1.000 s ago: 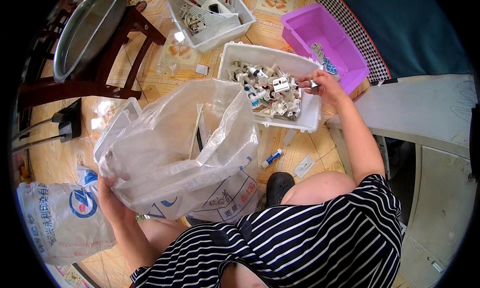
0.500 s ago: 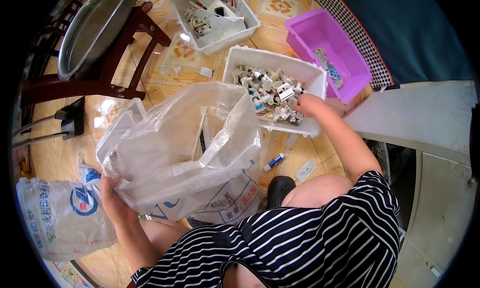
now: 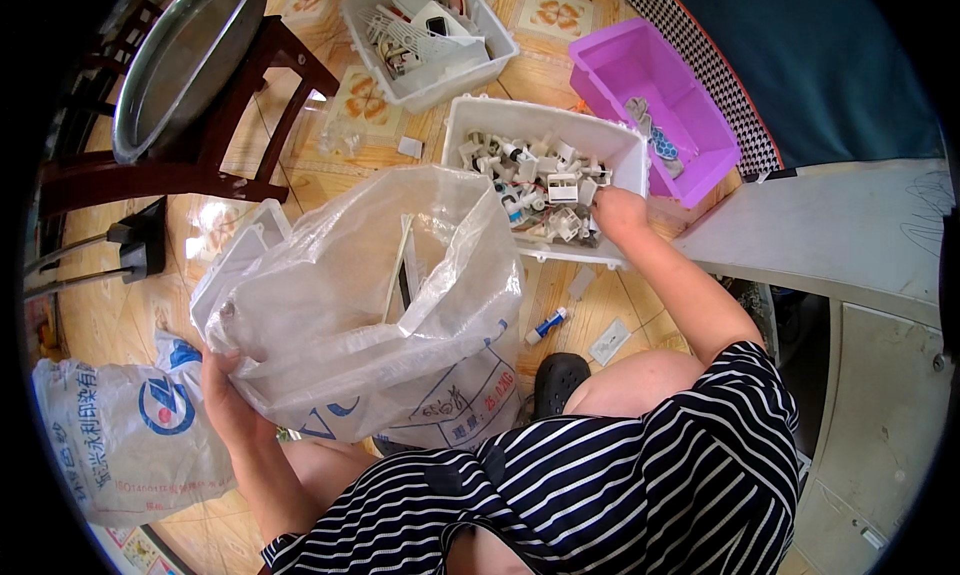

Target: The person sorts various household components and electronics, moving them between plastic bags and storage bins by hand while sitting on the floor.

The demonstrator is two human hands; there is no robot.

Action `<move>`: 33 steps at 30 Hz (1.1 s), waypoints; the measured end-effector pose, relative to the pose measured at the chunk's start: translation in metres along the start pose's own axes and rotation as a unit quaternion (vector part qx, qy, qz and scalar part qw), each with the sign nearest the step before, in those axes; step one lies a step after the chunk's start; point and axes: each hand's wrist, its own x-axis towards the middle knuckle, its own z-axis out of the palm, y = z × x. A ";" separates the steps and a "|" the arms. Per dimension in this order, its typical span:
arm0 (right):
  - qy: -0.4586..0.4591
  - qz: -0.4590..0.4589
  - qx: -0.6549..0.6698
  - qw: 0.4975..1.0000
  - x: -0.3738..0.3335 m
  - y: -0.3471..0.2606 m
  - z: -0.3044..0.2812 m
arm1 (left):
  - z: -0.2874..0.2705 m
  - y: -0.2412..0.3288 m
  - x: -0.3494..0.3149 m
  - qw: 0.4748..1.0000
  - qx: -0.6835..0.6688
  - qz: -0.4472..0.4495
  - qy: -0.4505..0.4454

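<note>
Tiled floor | left hand [image 3: 225, 400] grip holds clear bag [image 3: 370, 295] | right hand [image 3: 618, 215] in white bin [image 3: 480, 125], grip unclear

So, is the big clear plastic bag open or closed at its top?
Open. The clear plastic bag gapes wide at its top; the left hand grips its lower edge.

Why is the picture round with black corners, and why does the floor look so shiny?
Head view: a fisheye lens makes the round frame with black corners and bends straight edges near the rim, like the grey ledge. Bright light glares off the tiled floor and the clear plastic bag. The right hand in the white bin looks sharp.
</note>
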 end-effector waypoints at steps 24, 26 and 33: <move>-0.244 0.058 0.728 0.638 -0.140 0.058 -0.050 | -0.034 -0.009 0.028 0.994 -0.058 -0.087 -0.035; -0.269 0.064 0.856 0.437 -0.199 0.077 -0.013 | -0.029 -0.012 0.038 0.992 -0.059 -0.096 -0.050; -0.036 0.262 0.916 0.302 -0.314 0.086 0.017 | -0.018 -0.011 0.043 0.995 -0.014 -0.098 -0.018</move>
